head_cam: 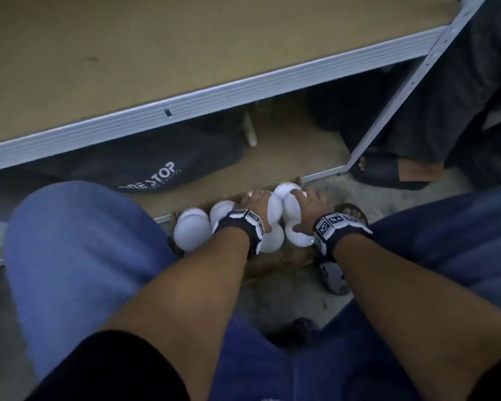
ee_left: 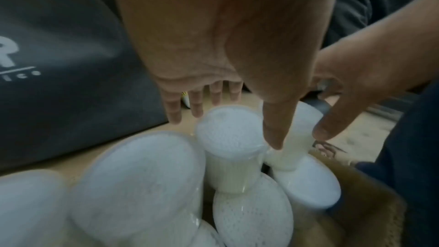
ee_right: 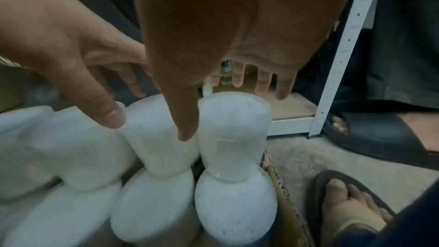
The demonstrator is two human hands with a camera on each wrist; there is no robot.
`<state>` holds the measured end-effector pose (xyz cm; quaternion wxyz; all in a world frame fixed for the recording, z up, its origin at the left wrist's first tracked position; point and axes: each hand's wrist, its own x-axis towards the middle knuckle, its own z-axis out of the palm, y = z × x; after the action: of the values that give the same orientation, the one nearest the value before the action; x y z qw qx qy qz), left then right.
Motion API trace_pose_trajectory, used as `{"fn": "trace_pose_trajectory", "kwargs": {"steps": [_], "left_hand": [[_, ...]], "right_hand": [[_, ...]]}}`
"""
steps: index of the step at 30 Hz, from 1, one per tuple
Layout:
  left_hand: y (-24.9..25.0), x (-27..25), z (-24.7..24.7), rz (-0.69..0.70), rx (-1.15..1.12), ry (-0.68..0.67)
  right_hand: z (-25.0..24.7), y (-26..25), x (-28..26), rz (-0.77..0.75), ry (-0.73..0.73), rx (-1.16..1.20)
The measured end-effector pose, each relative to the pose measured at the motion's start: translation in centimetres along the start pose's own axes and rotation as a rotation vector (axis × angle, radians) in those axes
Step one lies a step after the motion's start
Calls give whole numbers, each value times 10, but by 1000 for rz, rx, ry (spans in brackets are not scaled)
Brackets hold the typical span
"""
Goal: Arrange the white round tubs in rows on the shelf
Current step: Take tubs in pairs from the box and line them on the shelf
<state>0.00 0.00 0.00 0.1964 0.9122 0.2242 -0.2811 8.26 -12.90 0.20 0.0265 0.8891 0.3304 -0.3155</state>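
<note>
Several white round tubs stand stacked two high in a cardboard box on the floor, just before the low shelf. My left hand reaches over an upper tub, fingers straight and spread beyond its lid, thumb down beside it. My right hand hovers the same way over the neighbouring upper tub, thumb pointing down into the gap between two tubs. Neither hand is curled round a tub.
A dark bag printed "ONE STOP" fills the left of the low shelf; a pale bottle lies behind. The upper shelf board overhangs. A white upright post stands right, beside another person's slippered foot. My sandalled foot is close.
</note>
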Motion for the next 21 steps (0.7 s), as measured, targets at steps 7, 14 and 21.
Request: {"fn": "trace_pose_trajectory", "kwargs": {"steps": [7,14,21], "left_hand": [[2,21,8,18,117,80],[-4,29,12,-16,33,51],[2,13,-1,-101,-96,44]], "right_hand": [[10,1,25,52,-3,18],[6,0,28,112,7,110],[-3,-9,11,158,39,151]]}}
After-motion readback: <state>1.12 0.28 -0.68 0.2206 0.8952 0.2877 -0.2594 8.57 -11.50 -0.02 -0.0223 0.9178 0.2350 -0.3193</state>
